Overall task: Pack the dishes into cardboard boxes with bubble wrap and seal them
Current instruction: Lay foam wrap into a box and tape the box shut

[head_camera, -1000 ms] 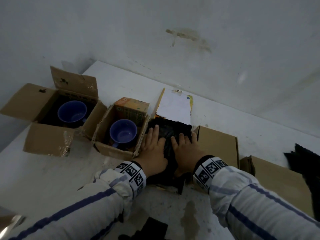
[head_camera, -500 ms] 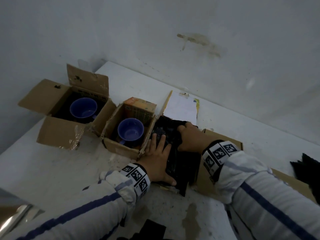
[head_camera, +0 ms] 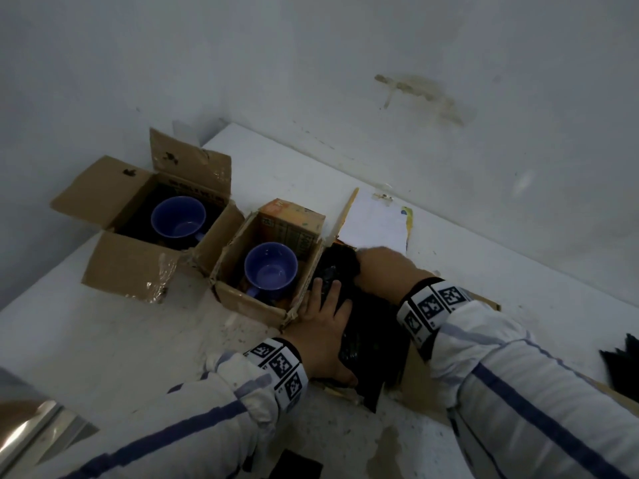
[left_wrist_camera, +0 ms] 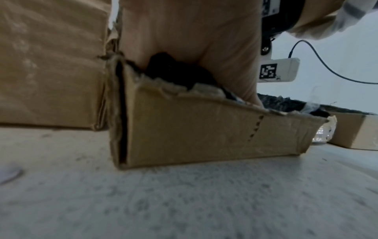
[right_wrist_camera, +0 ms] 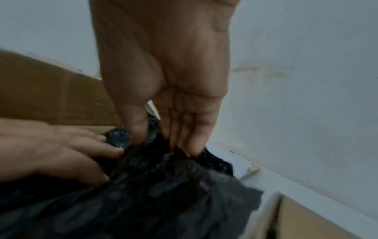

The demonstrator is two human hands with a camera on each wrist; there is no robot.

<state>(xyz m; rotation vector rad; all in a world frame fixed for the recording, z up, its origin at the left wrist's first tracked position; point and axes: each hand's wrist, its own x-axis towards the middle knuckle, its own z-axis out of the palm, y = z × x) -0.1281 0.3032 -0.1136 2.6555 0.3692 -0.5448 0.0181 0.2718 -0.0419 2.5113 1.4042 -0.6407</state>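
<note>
Black bubble wrap (head_camera: 373, 340) fills a low cardboard box (left_wrist_camera: 204, 134) in the middle of the white table. My left hand (head_camera: 328, 302) lies flat on the wrap, fingers straight, pressing it down. At the wrap's far end my right hand (head_camera: 380, 267) pinches a fold. In the right wrist view, thumb and fingers of the right hand (right_wrist_camera: 159, 137) grip the black bubble wrap (right_wrist_camera: 163, 194), with the left hand (right_wrist_camera: 61, 153) beside it. Two open boxes to the left each hold a blue cup (head_camera: 178, 216) (head_camera: 270, 266). What lies under the wrap is hidden.
The cup boxes (head_camera: 128, 267) (head_camera: 249, 305) stand close against the packed box's left side. A white flap (head_camera: 377, 223) stands up behind it, near the wall. More black wrap (head_camera: 622, 364) lies at the right edge. Something shiny (head_camera: 31, 430) sits at lower left.
My right hand has gone from lying flat beside the left to the far end of the wrap, where it now pinches it. The left hand stays pressed on the wrap.
</note>
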